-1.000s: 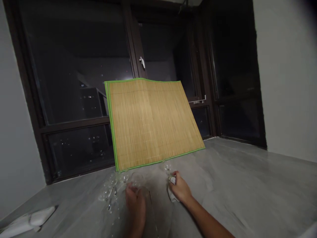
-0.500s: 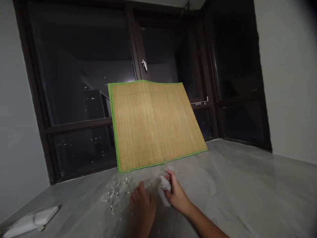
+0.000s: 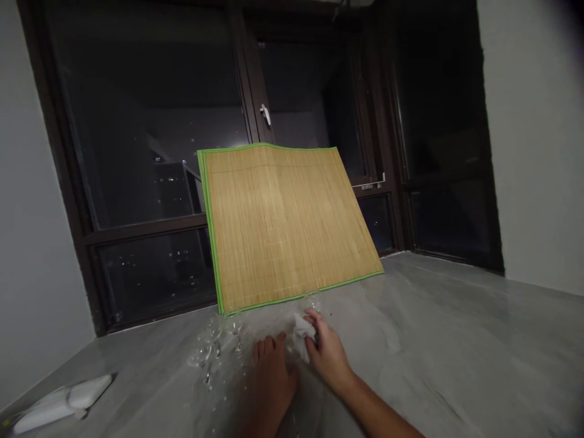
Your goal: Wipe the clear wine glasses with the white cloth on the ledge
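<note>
My right hand is closed on a crumpled white tissue, pinched between thumb and fingers. Close beside it, my left hand has its fingers bent; whatever they hold is hidden, and a faint clear shape between the hands is too blurred to name. Left of that hand, several clear stemmed glasses stand close together on the grey stone-look surface. One more clear glass stands just beyond my right fingertips, at the foot of the mat.
A folded bamboo mat with green edging leans against the dark-framed window. At the lower left lies a white wrapped bundle. Pale walls close off both sides.
My left hand has shifted right, closer to the tissue, and its fingers have turned. The right hand stays nearly in place with the tissue. The glasses have not moved.
</note>
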Tool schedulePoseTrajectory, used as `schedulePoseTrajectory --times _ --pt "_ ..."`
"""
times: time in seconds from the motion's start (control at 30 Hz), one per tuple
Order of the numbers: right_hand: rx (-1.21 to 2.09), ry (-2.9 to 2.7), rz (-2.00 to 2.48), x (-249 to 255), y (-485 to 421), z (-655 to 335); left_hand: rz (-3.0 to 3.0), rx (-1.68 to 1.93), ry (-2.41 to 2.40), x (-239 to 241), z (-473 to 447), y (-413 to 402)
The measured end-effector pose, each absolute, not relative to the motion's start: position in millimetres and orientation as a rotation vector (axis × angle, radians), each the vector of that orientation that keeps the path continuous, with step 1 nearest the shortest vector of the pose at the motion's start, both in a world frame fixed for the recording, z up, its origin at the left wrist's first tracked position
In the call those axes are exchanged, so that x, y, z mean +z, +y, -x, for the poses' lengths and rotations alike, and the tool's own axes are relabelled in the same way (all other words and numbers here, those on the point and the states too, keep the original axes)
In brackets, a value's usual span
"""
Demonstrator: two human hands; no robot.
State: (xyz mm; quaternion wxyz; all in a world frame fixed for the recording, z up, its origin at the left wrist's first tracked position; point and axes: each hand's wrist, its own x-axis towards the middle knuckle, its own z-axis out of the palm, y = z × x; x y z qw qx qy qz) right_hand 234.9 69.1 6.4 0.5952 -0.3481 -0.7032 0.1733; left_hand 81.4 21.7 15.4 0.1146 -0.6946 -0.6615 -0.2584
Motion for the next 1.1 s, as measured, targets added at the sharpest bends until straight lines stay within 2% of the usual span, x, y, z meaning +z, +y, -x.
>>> schedulePoseTrajectory --times 0.17,0.37,0.47,0.57,0.67,0.83,0.9,1.1 --pt "0.487 -1.63 0.859 5 75 -240 1.929 -0.793 -1.978 16 -80 22" --pt "0.967 -1.55 0.676 11 67 -232 1.897 -0.733 -2.014 14 -74 25" --pt "1.086 -1.473 0.695 10 69 -230 1.89 -0.73 -2.019 16 -74 24" --pt "1.028 -1.514 0.682 3 74 -229 1.941 -0.714 -1.988 21 -77 22" --pt "0.802 -1.558 0.729 -4 77 -226 1.974 -0.713 -1.938 22 -78 21" --pt "0.491 -1.521 1.066 -4 75 -229 1.946 -0.714 -1.898 19 -78 22" --pt "0.473 -1.583 1.094 -1 73 -231 1.951 -0.712 -1.892 19 -78 22" --pt "0.63 -1.765 0.815 -2 67 -230 1.874 -0.688 -1.963 23 -74 20"
